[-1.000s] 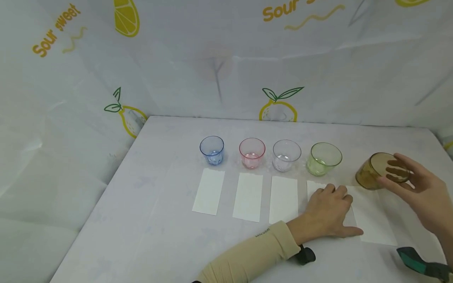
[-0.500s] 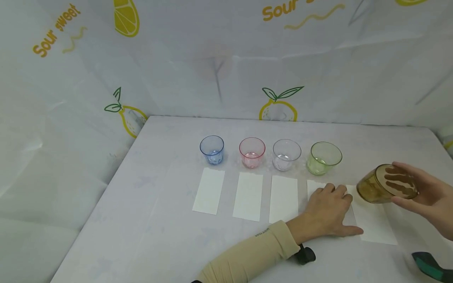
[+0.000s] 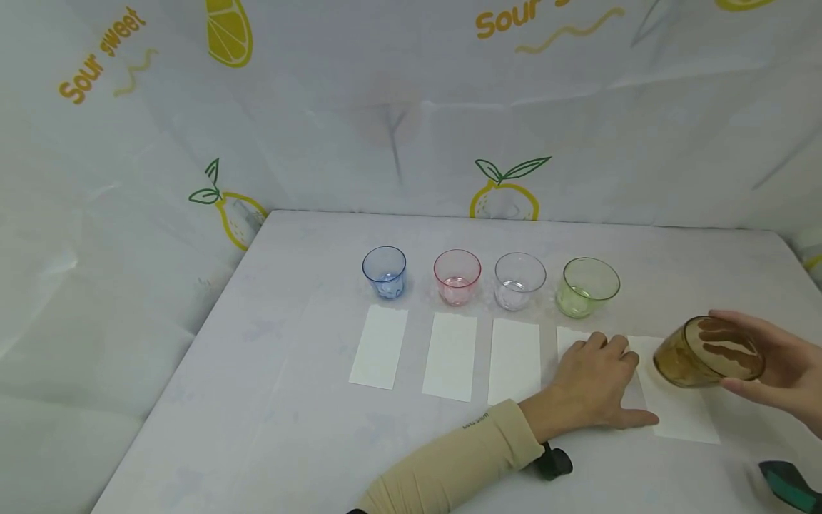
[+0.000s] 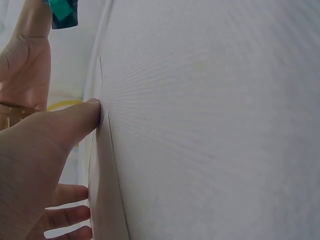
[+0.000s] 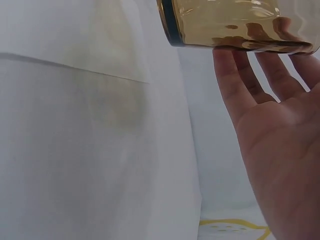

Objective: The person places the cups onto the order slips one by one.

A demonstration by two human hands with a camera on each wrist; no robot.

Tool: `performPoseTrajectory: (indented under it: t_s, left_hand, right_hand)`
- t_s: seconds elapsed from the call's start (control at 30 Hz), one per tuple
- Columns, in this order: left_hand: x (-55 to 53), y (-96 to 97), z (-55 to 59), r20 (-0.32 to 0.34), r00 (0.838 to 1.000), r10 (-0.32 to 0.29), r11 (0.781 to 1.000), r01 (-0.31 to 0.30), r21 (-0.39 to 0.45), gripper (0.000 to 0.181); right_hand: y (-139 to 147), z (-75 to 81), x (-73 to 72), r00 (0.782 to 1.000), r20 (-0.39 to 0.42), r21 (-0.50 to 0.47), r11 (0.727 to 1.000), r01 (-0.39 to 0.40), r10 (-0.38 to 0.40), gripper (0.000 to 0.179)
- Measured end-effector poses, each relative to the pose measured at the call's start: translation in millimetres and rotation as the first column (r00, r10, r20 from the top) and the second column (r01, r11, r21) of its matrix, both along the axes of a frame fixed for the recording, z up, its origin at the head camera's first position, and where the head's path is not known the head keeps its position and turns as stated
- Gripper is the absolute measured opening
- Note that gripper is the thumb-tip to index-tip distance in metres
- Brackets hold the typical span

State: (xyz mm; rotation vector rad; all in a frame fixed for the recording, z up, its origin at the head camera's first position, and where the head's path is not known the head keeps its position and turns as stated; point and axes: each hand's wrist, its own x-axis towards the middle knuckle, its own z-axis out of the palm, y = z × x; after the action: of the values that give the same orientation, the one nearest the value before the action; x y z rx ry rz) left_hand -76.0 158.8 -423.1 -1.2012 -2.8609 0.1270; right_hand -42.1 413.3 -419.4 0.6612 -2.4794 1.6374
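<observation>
My right hand holds an amber drinking glass, thumb on the near side and fingers round the far side. The glass is tilted, its mouth leaning right, and overlaps the upper part of the rightmost white paper card in the head view. In the right wrist view, several fingers lie along the glass. My left hand rests spread on the table, fingertips on the fourth card and thumb stretched to the rightmost card's left edge. The left wrist view shows that thumb pressing down.
Behind the cards stand a blue glass, a pink glass, a colourless glass and a green glass. Three more white cards, the middle one among them, lie left of my hand. A lemon-print sheet hangs behind the table.
The right hand has brought the amber glass nearer to me, from behind the rightmost card to over it, and tilted it further right. The left hand has stayed in place.
</observation>
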Motion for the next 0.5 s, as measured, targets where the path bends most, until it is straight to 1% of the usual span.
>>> performPoseTrajectory:
  t_s: [0.03, 0.07, 0.2, 0.27, 0.3, 0.37, 0.47, 0.5]
  left_hand:
    - [0.1, 0.1, -0.2, 0.002, 1.000, 0.001, 1.000, -0.001, 0.000, 0.071]
    - [0.2, 0.3, -0.3, 0.004, 1.000, 0.002, 1.000, -0.002, -0.001, 0.070]
    - [0.1, 0.7, -0.6, 0.011, 1.000, 0.006, 1.000, -0.006, -0.003, 0.069]
    - [-0.1, 0.8, -1.0, 0.014, 1.000, 0.008, 1.000, -0.008, -0.002, 0.069]
    - [-0.3, 0.8, -1.2, 0.015, 1.000, 0.009, 1.000, -0.009, -0.001, 0.069]
    - [-0.4, 0.9, -1.6, 0.015, 1.000, 0.007, 1.000, -0.007, 0.002, 0.070]
    - [-0.4, 0.9, -1.5, 0.016, 1.000, 0.003, 1.000, -0.003, 0.004, 0.070]
    - [-0.4, 0.9, -1.1, 0.015, 1.000, 0.001, 1.000, -0.001, 0.005, 0.069]
  right_hand:
    - [0.7, -1.2, 0.4, 1.000, 0.002, 0.018, 1.000, 0.010, -0.010, 0.097]
    - [1.7, -2.7, 0.4, 1.000, 0.004, 0.014, 1.000, 0.004, -0.004, 0.098]
    - [4.3, -7.3, 1.1, 1.000, -0.016, 0.095, 0.995, 0.026, -0.024, 0.101]
    - [6.0, -9.5, 0.4, 1.000, -0.026, 0.091, 0.996, 0.000, 0.003, 0.101]
    - [6.3, -10.4, 0.2, 1.000, -0.031, 0.102, 0.995, 0.003, 0.000, 0.101]
    - [7.6, -12.5, -1.0, 0.999, -0.031, 0.067, 0.997, -0.028, 0.031, 0.100]
    - [11.2, -16.0, -3.2, 0.993, -0.023, -0.008, 0.994, -0.113, 0.113, 0.100]
    - [12.0, -17.0, -3.4, 0.992, -0.022, -0.025, 0.992, -0.127, 0.127, 0.100]
